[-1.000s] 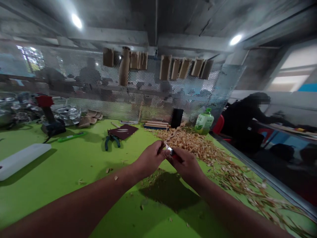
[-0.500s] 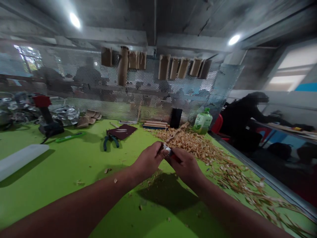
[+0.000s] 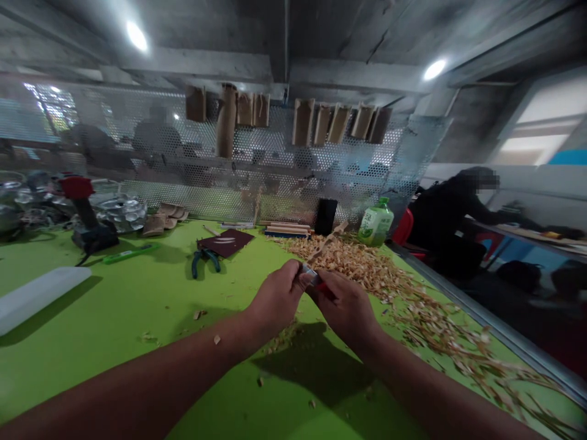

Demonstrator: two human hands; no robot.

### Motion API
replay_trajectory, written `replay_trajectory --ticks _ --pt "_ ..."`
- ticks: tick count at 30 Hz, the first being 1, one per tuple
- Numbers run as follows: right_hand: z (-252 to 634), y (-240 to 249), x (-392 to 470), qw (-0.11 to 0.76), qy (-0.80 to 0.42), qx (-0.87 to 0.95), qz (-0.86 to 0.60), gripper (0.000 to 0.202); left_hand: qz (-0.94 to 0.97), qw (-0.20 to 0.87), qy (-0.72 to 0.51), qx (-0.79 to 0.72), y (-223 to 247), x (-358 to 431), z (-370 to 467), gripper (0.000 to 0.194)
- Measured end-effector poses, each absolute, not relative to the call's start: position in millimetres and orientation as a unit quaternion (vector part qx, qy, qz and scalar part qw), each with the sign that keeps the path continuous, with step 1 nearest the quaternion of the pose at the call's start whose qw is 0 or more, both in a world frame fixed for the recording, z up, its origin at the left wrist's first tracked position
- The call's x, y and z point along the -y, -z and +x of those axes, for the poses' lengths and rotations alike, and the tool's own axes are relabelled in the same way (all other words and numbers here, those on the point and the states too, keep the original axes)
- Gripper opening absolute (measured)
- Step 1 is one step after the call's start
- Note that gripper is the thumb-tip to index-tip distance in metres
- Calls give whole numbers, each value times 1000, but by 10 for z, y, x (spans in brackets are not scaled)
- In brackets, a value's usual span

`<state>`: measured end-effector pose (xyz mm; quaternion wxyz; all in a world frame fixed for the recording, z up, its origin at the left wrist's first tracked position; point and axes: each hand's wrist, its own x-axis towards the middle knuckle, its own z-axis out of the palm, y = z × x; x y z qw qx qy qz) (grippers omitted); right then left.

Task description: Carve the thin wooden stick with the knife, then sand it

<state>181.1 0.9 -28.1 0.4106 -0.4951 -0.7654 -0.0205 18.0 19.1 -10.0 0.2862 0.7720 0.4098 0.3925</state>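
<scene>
My left hand (image 3: 277,296) is closed around a thin carved wooden piece (image 3: 324,245) that sticks out forward over the shavings. Close against it, my right hand (image 3: 348,305) grips a knife with a red handle (image 3: 326,291); its silvery metal part (image 3: 309,273) lies at my left thumb, against the wood. Both hands are above the green table (image 3: 220,391), nearly touching each other. The fingers hide much of the wood and the knife. A small wood chip (image 3: 217,339) rests on my left forearm.
Wood shavings (image 3: 362,263) spread along the right side. Pliers (image 3: 205,260), dark sandpaper (image 3: 233,243), a green cutter (image 3: 131,253), a cordless drill (image 3: 87,214) and a white block (image 3: 43,296) are at left. A green bottle (image 3: 376,223) and a phone (image 3: 326,216) stand behind. A person (image 3: 452,214) sits at right.
The hands stay together with the wood and knife, shifted only very slightly. The chip on my left forearm sits slightly lower and further right in the picture.
</scene>
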Motion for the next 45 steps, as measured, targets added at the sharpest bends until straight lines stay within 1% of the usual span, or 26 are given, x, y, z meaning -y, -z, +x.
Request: replay_trajectory --ticks 4,7,10,15,21,24,27,32,36,42,45 --pt "1810 240 16 419 7 761 -496 19 764 298 -402 -407 99 -201 173 28" --pt "1816 242 12 414 3 776 -475 17 772 308 -410 -376 130 -228 161 25" --pt "1816 252 -1 413 -8 782 -466 20 780 305 -414 -356 155 -245 145 26" --pt "1804 236 2 412 -3 784 -464 22 802 273 -386 -364 136 -225 118 30" --pt "1803 261 6 413 -1 779 -472 20 813 201 -351 -420 71 -185 113 29" --pt "1813 276 3 406 17 779 -477 18 810 191 -352 -429 52 -174 123 29" --pt "1819 260 11 400 29 778 -484 17 802 208 -359 -430 48 -164 137 29" --pt "1819 211 38 411 49 767 -490 20 777 269 -392 -414 65 -163 155 29" --pt "1825 226 31 403 27 781 -476 19 771 318 -408 -371 88 -185 157 24" --pt "1819 260 14 415 13 780 -467 17 774 349 -400 -345 82 -226 148 24" --pt "1812 247 23 414 9 779 -471 19 774 354 -399 -342 73 -240 148 23"
